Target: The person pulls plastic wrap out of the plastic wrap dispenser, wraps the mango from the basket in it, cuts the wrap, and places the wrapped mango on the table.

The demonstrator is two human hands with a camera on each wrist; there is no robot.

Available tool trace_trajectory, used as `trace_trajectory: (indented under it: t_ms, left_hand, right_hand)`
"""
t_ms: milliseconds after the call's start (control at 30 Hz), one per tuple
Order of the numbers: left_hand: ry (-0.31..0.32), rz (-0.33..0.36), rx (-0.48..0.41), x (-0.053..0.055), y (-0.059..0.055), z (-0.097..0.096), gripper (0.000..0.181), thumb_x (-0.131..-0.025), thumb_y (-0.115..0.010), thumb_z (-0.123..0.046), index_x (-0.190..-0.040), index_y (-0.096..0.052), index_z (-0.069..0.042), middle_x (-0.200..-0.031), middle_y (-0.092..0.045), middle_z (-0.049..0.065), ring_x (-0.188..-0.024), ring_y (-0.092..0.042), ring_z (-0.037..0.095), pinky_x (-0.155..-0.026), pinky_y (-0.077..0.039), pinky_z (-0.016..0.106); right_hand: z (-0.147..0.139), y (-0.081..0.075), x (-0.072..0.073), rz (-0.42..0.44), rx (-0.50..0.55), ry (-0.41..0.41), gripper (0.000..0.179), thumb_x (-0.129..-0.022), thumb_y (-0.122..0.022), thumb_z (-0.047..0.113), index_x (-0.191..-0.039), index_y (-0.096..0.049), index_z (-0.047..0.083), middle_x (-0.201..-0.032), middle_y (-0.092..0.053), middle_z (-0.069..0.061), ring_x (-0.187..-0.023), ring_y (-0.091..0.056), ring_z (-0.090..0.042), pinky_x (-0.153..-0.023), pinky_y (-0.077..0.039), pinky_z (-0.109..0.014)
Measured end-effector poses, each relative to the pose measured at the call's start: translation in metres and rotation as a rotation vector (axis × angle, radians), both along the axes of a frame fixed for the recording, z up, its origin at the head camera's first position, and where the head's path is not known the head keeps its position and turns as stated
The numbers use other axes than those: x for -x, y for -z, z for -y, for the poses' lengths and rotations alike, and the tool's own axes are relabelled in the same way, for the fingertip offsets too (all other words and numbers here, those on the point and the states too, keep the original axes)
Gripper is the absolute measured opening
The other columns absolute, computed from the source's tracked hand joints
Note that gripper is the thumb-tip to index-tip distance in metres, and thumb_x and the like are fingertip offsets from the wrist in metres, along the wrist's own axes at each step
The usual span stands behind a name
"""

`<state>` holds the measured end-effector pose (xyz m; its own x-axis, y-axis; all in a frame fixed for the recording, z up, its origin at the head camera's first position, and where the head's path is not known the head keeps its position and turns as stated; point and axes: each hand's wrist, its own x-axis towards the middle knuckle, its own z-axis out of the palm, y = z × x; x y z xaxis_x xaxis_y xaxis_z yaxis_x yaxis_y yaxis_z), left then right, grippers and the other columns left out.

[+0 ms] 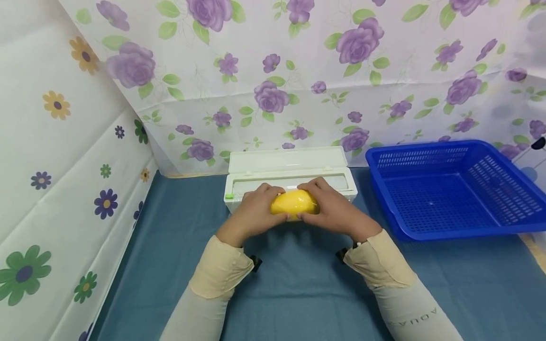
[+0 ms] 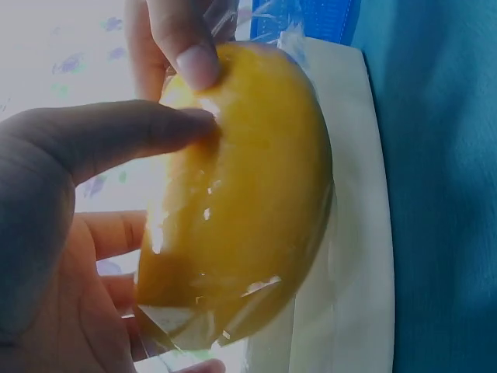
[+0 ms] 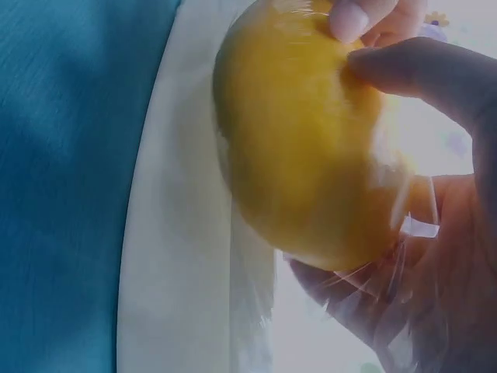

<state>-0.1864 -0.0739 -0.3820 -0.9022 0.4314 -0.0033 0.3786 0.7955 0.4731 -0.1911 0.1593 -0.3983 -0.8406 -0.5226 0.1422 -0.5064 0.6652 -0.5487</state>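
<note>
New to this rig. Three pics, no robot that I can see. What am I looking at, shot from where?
Right, no robot: a person works with two bare hands. The wide picture comes from a camera worn on the head, looking forward and down. The two close-ups come from cameras on the wrists, one for each hand.

The left hand and right hand together hold a yellow fruit, perhaps a mango, with clear film around it. Behind it on the blue-green cloth stands a white box with its lid open. To the right is a blue basket with slotted sides.
</note>
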Motion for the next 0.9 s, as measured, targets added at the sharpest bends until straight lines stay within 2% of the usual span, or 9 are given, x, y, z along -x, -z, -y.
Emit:
trace_trajectory:
  t_ms: [133,233,333,533,633,733,800,900]
  left_hand:
    - [-0.015,-0.006,-0.043,0.003,0.000,0.003,0.062,-0.090,-0.072,-0.043,-0.142,-0.054,-0.013,-0.127,-0.063,0.007,-0.100,-0.059,0.021,-0.100,-0.039,0.052]
    - [-0.023,-0.010,-0.086,0.006,0.003,0.005,0.058,-0.091,-0.070,-0.045,-0.137,-0.054,-0.013,-0.119,-0.066,0.005,-0.094,-0.058,0.020,-0.097,-0.038,0.050]
    - [-0.017,-0.018,-0.116,0.009,0.006,0.006,0.052,-0.094,-0.066,-0.048,-0.132,-0.056,-0.014,-0.108,-0.065,0.002,-0.085,-0.054,0.019,-0.092,-0.038,0.046]
    - [-0.029,-0.040,-0.141,0.011,0.013,0.009,0.057,-0.097,-0.059,-0.055,-0.138,-0.056,-0.016,-0.129,-0.054,0.006,-0.091,-0.053,0.021,-0.100,-0.038,0.049]
    - [-0.043,-0.047,-0.151,0.011,0.012,0.010,0.057,-0.097,-0.058,-0.056,-0.139,-0.058,-0.017,-0.128,-0.052,0.007,-0.093,-0.054,0.022,-0.101,-0.037,0.050]
    - [-0.048,-0.077,-0.154,0.011,0.012,0.011,0.056,-0.097,-0.058,-0.055,-0.139,-0.060,-0.018,-0.126,-0.053,0.007,-0.096,-0.054,0.022,-0.099,-0.037,0.049]
    - [-0.048,-0.098,-0.150,0.011,0.012,0.011,0.055,-0.097,-0.059,-0.054,-0.139,-0.061,-0.018,-0.125,-0.053,0.007,-0.099,-0.054,0.022,-0.099,-0.037,0.049]
    - [-0.052,-0.112,-0.145,0.012,0.011,0.010,0.056,-0.097,-0.060,-0.053,-0.139,-0.061,-0.018,-0.123,-0.054,0.006,-0.099,-0.053,0.022,-0.099,-0.037,0.049]
  right_hand:
    - [-0.002,-0.001,0.000,-0.027,0.011,0.018,0.069,-0.092,-0.074,0.035,-0.148,-0.046,0.007,-0.130,-0.055,-0.013,-0.098,-0.056,-0.022,-0.089,-0.052,-0.040]
    - [-0.001,-0.003,0.001,-0.047,0.038,0.028,0.066,-0.093,-0.072,0.036,-0.145,-0.047,0.005,-0.132,-0.058,-0.014,-0.100,-0.057,-0.024,-0.089,-0.052,-0.041]
    - [0.000,-0.002,0.001,-0.075,0.050,0.037,0.062,-0.095,-0.071,0.036,-0.142,-0.048,0.004,-0.138,-0.054,-0.014,-0.107,-0.058,-0.026,-0.094,-0.052,-0.043]
    - [-0.001,0.001,0.002,-0.146,0.039,0.062,0.068,-0.096,-0.069,0.039,-0.148,-0.048,0.001,-0.146,-0.044,-0.016,-0.122,-0.055,-0.032,-0.105,-0.049,-0.050]
    - [0.000,-0.001,0.001,-0.212,0.014,0.071,0.075,-0.094,-0.071,0.041,-0.152,-0.043,0.004,-0.154,-0.040,-0.016,-0.134,-0.047,-0.037,-0.112,-0.042,-0.056]
    - [0.003,-0.005,-0.001,-0.316,0.015,0.056,0.076,-0.090,-0.075,0.038,-0.152,-0.044,0.007,-0.159,-0.036,-0.014,-0.144,-0.038,-0.037,-0.117,-0.034,-0.059]
    - [0.006,-0.007,-0.004,-0.373,0.017,0.026,0.073,-0.088,-0.078,0.036,-0.149,-0.048,0.009,-0.157,-0.040,-0.013,-0.144,-0.038,-0.036,-0.118,-0.034,-0.058]
    - [0.010,-0.009,-0.008,-0.407,-0.005,-0.018,0.067,-0.086,-0.081,0.032,-0.143,-0.054,0.010,-0.149,-0.047,-0.013,-0.140,-0.042,-0.035,-0.117,-0.034,-0.057]
